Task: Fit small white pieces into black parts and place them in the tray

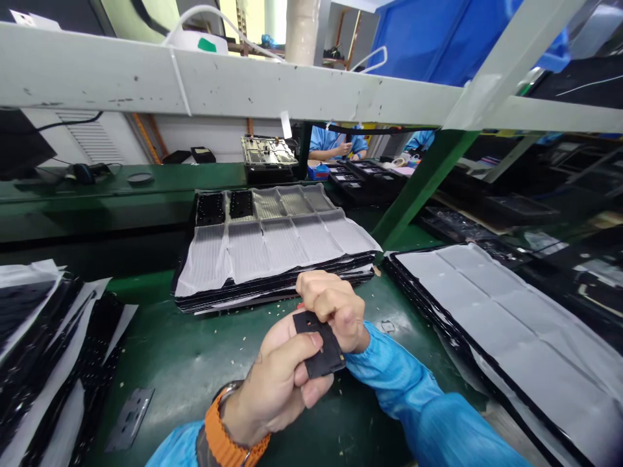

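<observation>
A thin black plate (318,355) is held above the near middle of the green tabletop (233,363). It is grasped by the left grip (277,376), a bare hand with the thumb pressed flat on the plate's upper face and the other fingers curled beneath it. The plate is tilted, and a small notch is seen near its far end. The right grip (335,308), also bare, is clenched at the plate's far right edge with its fingers bent inward; whether anything is pinched inside it cannot be told. A bit of red is glimpsed between the two hands. An orange band (217,425) is worn on the left wrist, and both arms are covered by blue sleeves (428,402).

Beyond the hands, a stack of trays (287,285) is topped by white film (248,250), and two dark pieces (241,203) are set in its far left compartments. A second film-covered stack (511,298) is placed at the right, and dark trays interleaved with white sheets (95,311) are piled at the left. Beside that pile, a grey metal plate (130,418) is laid. Pale specks are scattered over the tabletop. At the far side, a dark object is held by another person (321,139) in blue.
</observation>
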Motion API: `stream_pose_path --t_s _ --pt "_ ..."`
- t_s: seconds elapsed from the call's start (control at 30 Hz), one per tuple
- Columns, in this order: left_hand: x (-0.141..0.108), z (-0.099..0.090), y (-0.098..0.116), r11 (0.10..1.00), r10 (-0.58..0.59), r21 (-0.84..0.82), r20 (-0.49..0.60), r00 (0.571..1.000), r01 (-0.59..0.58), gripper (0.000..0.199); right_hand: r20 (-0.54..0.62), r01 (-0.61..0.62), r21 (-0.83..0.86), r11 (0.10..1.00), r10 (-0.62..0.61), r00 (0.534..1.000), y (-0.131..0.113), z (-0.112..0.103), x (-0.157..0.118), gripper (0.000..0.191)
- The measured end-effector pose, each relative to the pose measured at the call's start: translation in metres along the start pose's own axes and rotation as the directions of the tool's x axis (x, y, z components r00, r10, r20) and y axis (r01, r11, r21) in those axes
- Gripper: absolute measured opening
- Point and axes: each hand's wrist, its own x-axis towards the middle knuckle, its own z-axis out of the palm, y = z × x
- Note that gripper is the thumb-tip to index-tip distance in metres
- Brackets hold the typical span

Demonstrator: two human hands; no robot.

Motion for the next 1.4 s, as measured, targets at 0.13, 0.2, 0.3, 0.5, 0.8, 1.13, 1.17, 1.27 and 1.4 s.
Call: stream_pose_path --t_s 0.13,0.2,0.3,0.5,0.8,1.13,1.17,1.27,1.4 --pt "0.001 -0.002 0.000 1.000 0.012 0.008 0.017 1.000 -0.012 0.032 -0.005 0.004 0.012 1.000 -0.004 1.000 0.001 -0.001 0.000 0.044" --pt "0.001 -0.004 -0.001 0.998 0.045 0.039 0.032 0.998 -0.046 0.029 -0.024 -0.017 -0.001 1.000 0.017 1.000 0.001 -0.003 0.000 0.042" --pt "0.001 -0.009 0.000 0.982 0.115 0.144 0.046 0.992 -0.121 0.027 -0.081 -0.078 -0.011 0.997 0.077 0.994 0.001 -0.003 0.002 0.038" --pt "0.001 -0.014 0.001 0.951 0.183 0.259 -0.027 0.983 -0.170 0.033 -0.200 -0.129 0.115 0.985 0.150 0.968 -0.002 0.001 0.007 0.038" --pt "0.001 -0.018 -0.005 0.939 0.177 0.301 -0.009 0.984 -0.166 0.030 -0.067 -0.116 0.123 0.986 0.125 0.990 0.001 -0.001 0.005 0.047" --pt "-0.001 -0.007 -0.003 0.973 0.076 0.221 -0.016 0.997 -0.071 0.020 0.065 -0.109 0.161 0.981 0.100 0.993 0.008 -0.006 0.001 0.057" --pt "0.000 -0.007 -0.004 0.975 0.070 0.213 -0.028 0.997 -0.062 0.020 0.071 -0.108 0.164 0.981 0.098 0.993 0.008 -0.006 0.001 0.059" --pt "0.003 -0.008 -0.005 0.978 0.057 0.204 -0.025 0.998 -0.051 0.022 0.071 -0.124 0.164 0.979 0.114 0.991 0.007 -0.006 0.002 0.061" --pt "0.003 -0.013 0.002 0.972 0.112 0.205 0.009 0.994 -0.111 0.023 0.012 -0.139 0.099 0.985 0.139 0.990 -0.001 -0.008 0.006 0.055"
